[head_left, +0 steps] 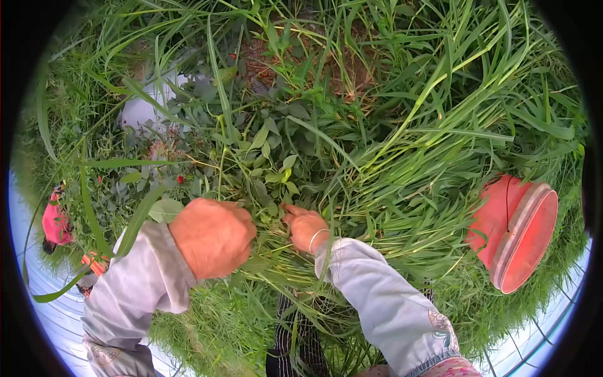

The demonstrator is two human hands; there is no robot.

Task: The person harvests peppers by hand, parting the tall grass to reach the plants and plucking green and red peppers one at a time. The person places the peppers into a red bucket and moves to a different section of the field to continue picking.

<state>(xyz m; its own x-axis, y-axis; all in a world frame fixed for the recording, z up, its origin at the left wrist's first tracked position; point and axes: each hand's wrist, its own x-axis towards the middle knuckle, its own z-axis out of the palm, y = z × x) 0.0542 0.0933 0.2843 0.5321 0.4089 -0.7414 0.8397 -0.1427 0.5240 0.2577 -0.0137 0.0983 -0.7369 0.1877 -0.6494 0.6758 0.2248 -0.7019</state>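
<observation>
- Your right hand [304, 230] had its fingertips in among the green stems [274, 244]; whether they were pinching any, I couldn't tell.
- Your left hand [212, 239] was bent over just beside it, back up, fingers hidden, so its hold couldn't be told either.
- The stems ran between and below your hands, with leafy plants [267, 139] right ahead.
- A thin pale band [318, 239] circled your right wrist. Both grey sleeves [383, 295] bore a round motif, but no readable words.
- To your right, long grass [402, 182] leaned over in a thick sweep; I couldn't tell whether any was cut or pulled.
- As judged from this, little looked finished: growth stood dense around both hands.
- Small red spots [180, 179] showed among the leaves on your left.
- A red bucket [493, 210] lay tipped at the far right, its mouth turned outward, no label legible.
- Another person [56, 221], in pink, was well apart at far left.
</observation>
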